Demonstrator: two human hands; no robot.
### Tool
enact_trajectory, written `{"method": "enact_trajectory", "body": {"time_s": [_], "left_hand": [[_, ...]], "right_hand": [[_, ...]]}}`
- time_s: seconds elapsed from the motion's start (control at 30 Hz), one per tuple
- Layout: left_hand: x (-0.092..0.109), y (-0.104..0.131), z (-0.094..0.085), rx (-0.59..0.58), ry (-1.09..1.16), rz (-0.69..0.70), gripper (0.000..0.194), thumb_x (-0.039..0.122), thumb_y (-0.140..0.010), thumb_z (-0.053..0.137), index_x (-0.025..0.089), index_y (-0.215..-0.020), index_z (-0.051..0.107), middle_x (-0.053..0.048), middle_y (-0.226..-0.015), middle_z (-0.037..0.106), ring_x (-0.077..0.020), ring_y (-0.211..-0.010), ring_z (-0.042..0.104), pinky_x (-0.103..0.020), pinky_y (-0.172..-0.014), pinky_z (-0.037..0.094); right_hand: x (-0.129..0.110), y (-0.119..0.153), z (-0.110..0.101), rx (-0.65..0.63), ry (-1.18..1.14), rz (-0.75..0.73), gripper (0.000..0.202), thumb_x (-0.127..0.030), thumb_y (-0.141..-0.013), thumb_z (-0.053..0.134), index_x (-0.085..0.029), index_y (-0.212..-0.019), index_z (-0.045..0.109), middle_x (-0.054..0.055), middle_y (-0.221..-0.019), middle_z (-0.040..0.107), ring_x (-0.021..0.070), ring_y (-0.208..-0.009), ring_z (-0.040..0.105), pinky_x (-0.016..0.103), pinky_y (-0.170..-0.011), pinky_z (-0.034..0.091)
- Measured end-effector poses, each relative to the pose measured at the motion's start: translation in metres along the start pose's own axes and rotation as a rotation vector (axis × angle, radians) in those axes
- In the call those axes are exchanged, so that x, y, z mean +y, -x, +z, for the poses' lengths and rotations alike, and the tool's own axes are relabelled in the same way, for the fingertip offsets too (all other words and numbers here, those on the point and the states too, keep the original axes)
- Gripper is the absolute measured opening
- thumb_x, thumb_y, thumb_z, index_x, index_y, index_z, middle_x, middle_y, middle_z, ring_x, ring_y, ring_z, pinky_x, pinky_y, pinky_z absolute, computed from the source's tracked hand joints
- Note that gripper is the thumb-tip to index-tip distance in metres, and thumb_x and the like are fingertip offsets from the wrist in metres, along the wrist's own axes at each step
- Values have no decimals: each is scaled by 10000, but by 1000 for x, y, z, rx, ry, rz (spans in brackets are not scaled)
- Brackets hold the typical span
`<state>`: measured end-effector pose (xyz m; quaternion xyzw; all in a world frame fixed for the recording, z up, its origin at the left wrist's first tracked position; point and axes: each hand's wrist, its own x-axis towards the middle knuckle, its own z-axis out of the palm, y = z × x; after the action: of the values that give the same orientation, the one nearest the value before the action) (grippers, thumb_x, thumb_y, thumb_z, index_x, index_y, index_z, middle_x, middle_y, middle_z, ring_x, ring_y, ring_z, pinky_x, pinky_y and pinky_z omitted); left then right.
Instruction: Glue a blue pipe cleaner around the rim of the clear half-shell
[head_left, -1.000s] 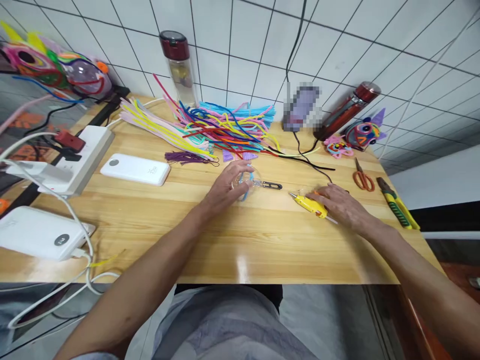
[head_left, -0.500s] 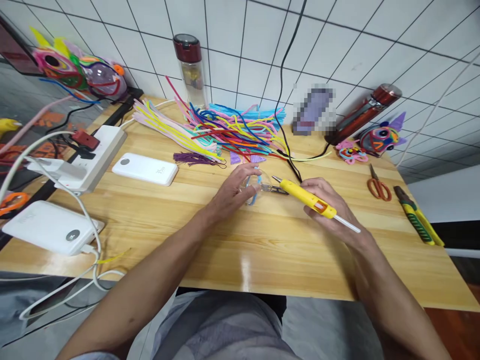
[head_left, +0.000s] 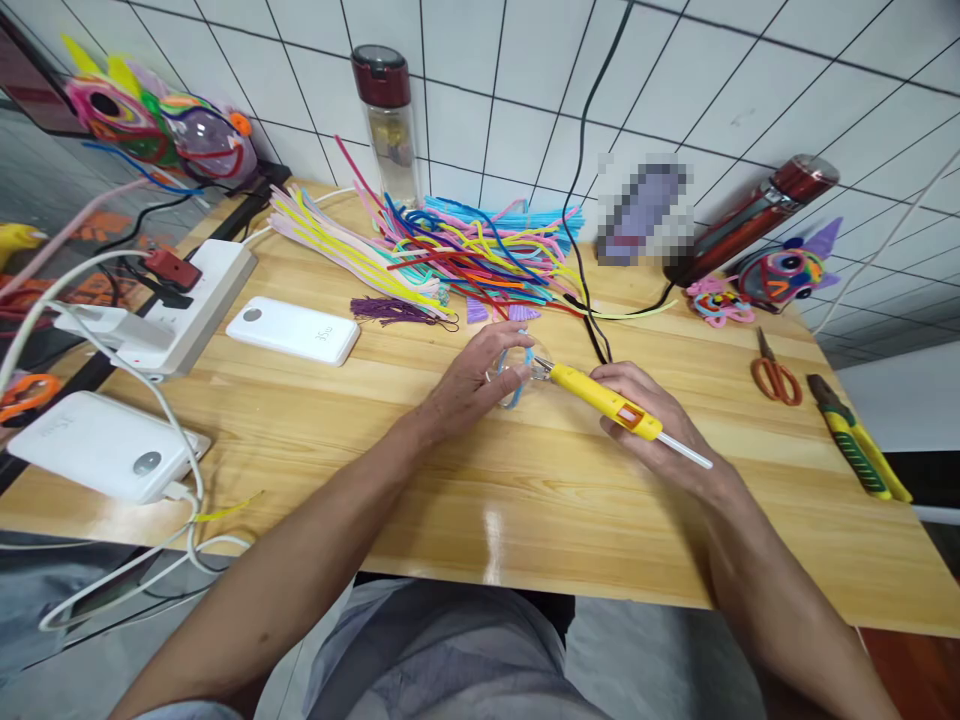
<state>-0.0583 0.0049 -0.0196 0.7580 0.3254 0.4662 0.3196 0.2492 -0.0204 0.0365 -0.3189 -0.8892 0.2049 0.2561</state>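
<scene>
My left hand (head_left: 480, 375) is closed round a small clear round piece (head_left: 511, 392) with a light blue strip on it, above the middle of the wooden table. My right hand (head_left: 649, 410) grips a yellow glue gun (head_left: 600, 397), a white glue stick jutting from its rear. The gun's metal tip points left and meets or nearly meets the clear piece by the blue strip; whether they touch cannot be made out. Just behind my left hand lie small purple striped pieces (head_left: 478, 311) and a dark purple tassel (head_left: 390, 311).
Colourful pipe cleaners (head_left: 480, 250) are heaped at the back, beside a glass bottle (head_left: 390, 130). Scissors (head_left: 776, 372), pliers (head_left: 855, 440) and a dark red flask (head_left: 757, 215) are right. Power banks (head_left: 292, 330), a power strip (head_left: 202, 300) and cables are left.
The glue gun in my right hand has moved left, bringing its tip up to the clear piece. My left hand keeps its hold. The camera view has shifted slightly.
</scene>
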Motion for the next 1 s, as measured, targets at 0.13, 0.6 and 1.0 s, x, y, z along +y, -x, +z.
{"method": "enact_trajectory", "body": {"time_s": [0.13,0.6,1.0], "left_hand": [[1,0,0,-10,3,-15,428,536,-1118,574,246,-1419,665,-166,-1593,642,-309,-1553,567,-557,-1303,468],[-1,0,1,-1,5,-8,427,526,-1116,585,256,-1435,670,-163,-1597,642,-311,-1553,565,-565,-1326,440],[1,-1,0,-17,-4,-24,432,528,-1112,589,254,-1436,671,-163,-1601,644,-314,-1553,564,-574,-1329,439]], "right_hand": [[-1,0,3,13,-7,15,314,-201,-1023,621,-290,-1322,650,115,-1307,734,317,-1187,747,448,-1009,626],[-5,-4,4,25,-12,68,300,-145,-962,642,-288,-1224,662,97,-1253,738,307,-1146,748,442,-991,628],[-6,-6,4,0,-24,69,252,-167,-971,631,-291,-1189,652,91,-1236,744,308,-1107,745,444,-955,624]]}}
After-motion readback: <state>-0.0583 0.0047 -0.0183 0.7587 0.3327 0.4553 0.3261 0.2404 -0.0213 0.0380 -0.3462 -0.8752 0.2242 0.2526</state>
